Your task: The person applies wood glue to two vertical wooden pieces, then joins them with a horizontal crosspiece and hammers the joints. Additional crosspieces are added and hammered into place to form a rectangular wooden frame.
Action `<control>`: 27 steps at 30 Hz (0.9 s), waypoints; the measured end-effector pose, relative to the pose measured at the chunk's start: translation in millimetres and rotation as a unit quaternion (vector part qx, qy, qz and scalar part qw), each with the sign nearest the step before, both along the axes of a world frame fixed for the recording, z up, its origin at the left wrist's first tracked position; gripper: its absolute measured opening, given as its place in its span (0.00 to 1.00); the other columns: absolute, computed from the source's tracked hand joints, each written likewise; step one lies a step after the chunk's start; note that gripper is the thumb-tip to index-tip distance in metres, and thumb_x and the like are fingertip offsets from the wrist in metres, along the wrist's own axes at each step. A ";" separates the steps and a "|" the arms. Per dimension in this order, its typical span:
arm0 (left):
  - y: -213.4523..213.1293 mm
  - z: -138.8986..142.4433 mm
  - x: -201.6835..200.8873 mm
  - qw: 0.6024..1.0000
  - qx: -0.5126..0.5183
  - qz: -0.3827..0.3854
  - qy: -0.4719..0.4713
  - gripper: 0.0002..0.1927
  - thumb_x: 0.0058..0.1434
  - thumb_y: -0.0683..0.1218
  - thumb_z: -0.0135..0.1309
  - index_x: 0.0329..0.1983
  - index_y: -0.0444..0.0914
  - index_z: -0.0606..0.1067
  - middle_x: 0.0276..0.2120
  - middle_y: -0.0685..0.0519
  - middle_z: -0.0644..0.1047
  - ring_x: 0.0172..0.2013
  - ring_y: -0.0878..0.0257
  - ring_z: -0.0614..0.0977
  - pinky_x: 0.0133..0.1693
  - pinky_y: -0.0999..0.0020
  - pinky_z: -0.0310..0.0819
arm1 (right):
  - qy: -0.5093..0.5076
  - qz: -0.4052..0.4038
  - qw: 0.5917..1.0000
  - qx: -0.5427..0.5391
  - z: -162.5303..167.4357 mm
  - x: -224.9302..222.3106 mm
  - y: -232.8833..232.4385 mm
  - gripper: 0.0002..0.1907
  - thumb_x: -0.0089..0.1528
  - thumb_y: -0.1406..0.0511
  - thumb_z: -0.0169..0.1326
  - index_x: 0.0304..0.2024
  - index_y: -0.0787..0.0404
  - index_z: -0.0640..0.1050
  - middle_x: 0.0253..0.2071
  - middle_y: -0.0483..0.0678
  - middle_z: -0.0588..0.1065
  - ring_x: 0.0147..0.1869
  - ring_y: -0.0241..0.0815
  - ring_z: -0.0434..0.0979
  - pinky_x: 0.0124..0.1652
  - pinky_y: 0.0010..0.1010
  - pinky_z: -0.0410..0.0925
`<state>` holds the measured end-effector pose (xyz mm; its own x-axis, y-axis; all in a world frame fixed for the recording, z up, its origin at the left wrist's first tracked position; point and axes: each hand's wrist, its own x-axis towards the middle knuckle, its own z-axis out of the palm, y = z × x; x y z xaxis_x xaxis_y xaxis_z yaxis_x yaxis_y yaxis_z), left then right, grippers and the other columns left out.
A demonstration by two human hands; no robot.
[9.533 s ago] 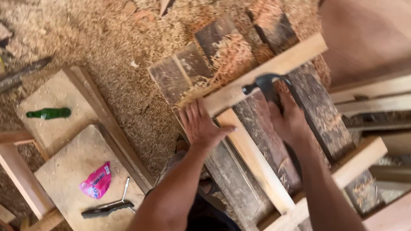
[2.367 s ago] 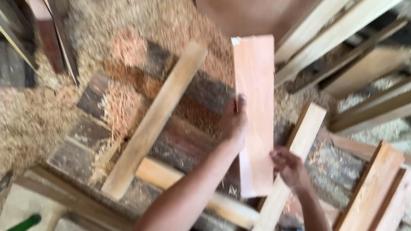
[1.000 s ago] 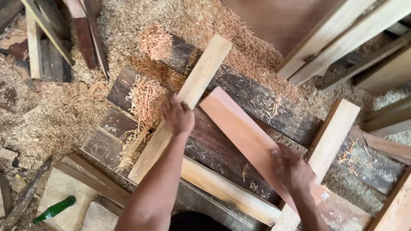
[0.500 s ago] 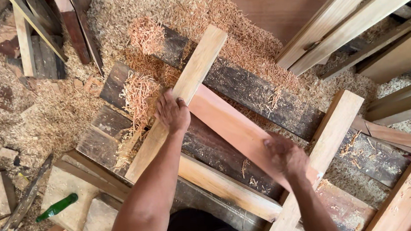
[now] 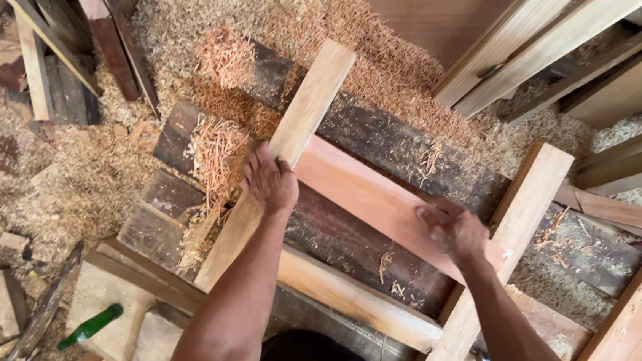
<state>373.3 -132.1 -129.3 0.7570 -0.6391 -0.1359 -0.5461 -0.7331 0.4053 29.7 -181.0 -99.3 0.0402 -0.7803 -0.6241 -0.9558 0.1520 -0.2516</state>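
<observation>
on dark slab bench (image 5: 356, 239): reddish board (image 5: 368, 200) lying between pale cross rails. left hand (image 5: 269, 181) flat on its upper end, right hand (image 5: 453, 231) pressing lower end, fingers spread. seating step; next likely calls for squaring against rail (image 5: 288, 145).

My left hand (image 5: 269, 181) and right hand (image 5: 453, 231) press flat on the reddish board (image 5: 372, 199), lying across pale battens (image 5: 280, 149) amid sawdust (image 5: 371, 39)
</observation>
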 end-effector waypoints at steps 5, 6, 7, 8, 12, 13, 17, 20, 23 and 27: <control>-3.1 9.9 2.4 0.999 0.003 0.017 0.045 0.25 0.67 0.51 0.48 0.67 0.45 0.64 0.62 0.47 0.69 0.66 0.49 0.65 0.65 0.44 0.52 | -0.071 0.018 0.996 -0.048 -12.2 -0.1 -8.8 0.20 0.62 0.43 0.56 0.53 0.37 0.82 0.40 0.46 0.84 0.42 0.44 0.83 0.41 0.38 0.75; -3.1 15.4 -1.3 0.998 0.005 0.017 0.066 0.25 0.67 0.51 0.49 0.67 0.45 0.64 0.61 0.47 0.70 0.66 0.49 0.65 0.67 0.45 0.52 | -0.100 0.014 0.993 -0.059 -14.1 -2.6 -9.4 0.21 0.62 0.44 0.55 0.53 0.40 0.81 0.40 0.47 0.84 0.43 0.45 0.84 0.42 0.39 0.75; -0.1 22.6 -5.8 0.999 -0.036 -0.027 0.006 0.32 0.62 0.52 0.54 0.68 0.41 0.61 0.63 0.42 0.68 0.66 0.45 0.64 0.65 0.41 0.49 | -0.124 0.007 0.990 -0.071 -15.1 -5.5 -9.1 0.21 0.62 0.45 0.55 0.54 0.42 0.81 0.41 0.49 0.84 0.43 0.45 0.85 0.43 0.40 0.76; 3.7 30.6 -16.2 0.993 -0.083 -0.075 -0.047 0.40 0.58 0.54 0.59 0.69 0.36 0.58 0.64 0.37 0.65 0.65 0.42 0.62 0.63 0.37 0.46 | -0.152 0.013 0.986 -0.071 -15.6 -8.2 -9.4 0.21 0.61 0.47 0.55 0.53 0.43 0.81 0.43 0.48 0.84 0.44 0.46 0.85 0.42 0.41 0.76; 3.5 59.0 -108.0 0.926 -0.059 -0.343 0.149 0.45 0.50 0.47 0.63 0.73 0.46 0.60 0.67 0.46 0.68 0.74 0.49 0.63 0.74 0.43 0.49 | -0.093 0.029 0.994 -0.044 -9.5 -11.4 -11.6 0.21 0.61 0.48 0.58 0.55 0.42 0.80 0.45 0.49 0.82 0.46 0.52 0.83 0.45 0.44 0.74; -2.7 62.3 -136.3 0.889 0.005 -0.438 0.137 0.55 0.43 0.46 0.67 0.74 0.44 0.53 0.71 0.44 0.61 0.73 0.46 0.57 0.72 0.41 0.43 | -0.090 0.034 0.994 -0.061 -6.1 -9.5 -13.0 0.21 0.61 0.49 0.59 0.55 0.43 0.80 0.46 0.50 0.81 0.47 0.55 0.82 0.46 0.45 0.73; -18.4 67.9 -206.5 0.819 0.109 -0.556 0.083 0.70 0.37 0.49 0.73 0.76 0.38 0.40 0.75 0.42 0.51 0.76 0.46 0.48 0.71 0.34 0.28 | -0.093 0.041 0.994 -0.025 8.4 -14.6 -17.7 0.18 0.66 0.60 0.54 0.58 0.48 0.79 0.45 0.52 0.82 0.44 0.52 0.85 0.47 0.41 0.77; -23.5 62.6 -219.7 0.779 0.208 -0.591 0.025 0.72 0.41 0.54 0.74 0.79 0.39 0.39 0.76 0.41 0.49 0.76 0.47 0.49 0.70 0.26 0.26 | -0.235 -0.024 0.963 -0.130 19.1 -42.8 0.4 0.18 0.65 0.69 0.51 0.57 0.57 0.78 0.51 0.56 0.79 0.50 0.51 0.81 0.46 0.39 0.78; -20.8 55.3 -221.4 0.770 0.195 -0.607 -0.004 0.68 0.43 0.52 0.73 0.80 0.46 0.41 0.76 0.44 0.51 0.76 0.48 0.50 0.68 0.21 0.25 | -0.260 -0.176 0.896 -0.315 30.3 -105.4 65.3 0.16 0.66 0.71 0.54 0.57 0.62 0.78 0.55 0.57 0.79 0.58 0.49 0.80 0.55 0.41 0.75; -13.3 48.0 -239.4 0.756 0.127 -0.642 -0.023 0.67 0.39 0.50 0.73 0.78 0.43 0.43 0.76 0.44 0.50 0.75 0.49 0.49 0.64 0.19 0.25 | -0.041 -0.362 0.875 -0.320 25.8 -177.3 199.9 0.06 0.64 0.66 0.61 0.42 0.59 0.79 0.42 0.49 0.79 0.43 0.42 0.79 0.45 0.38 0.76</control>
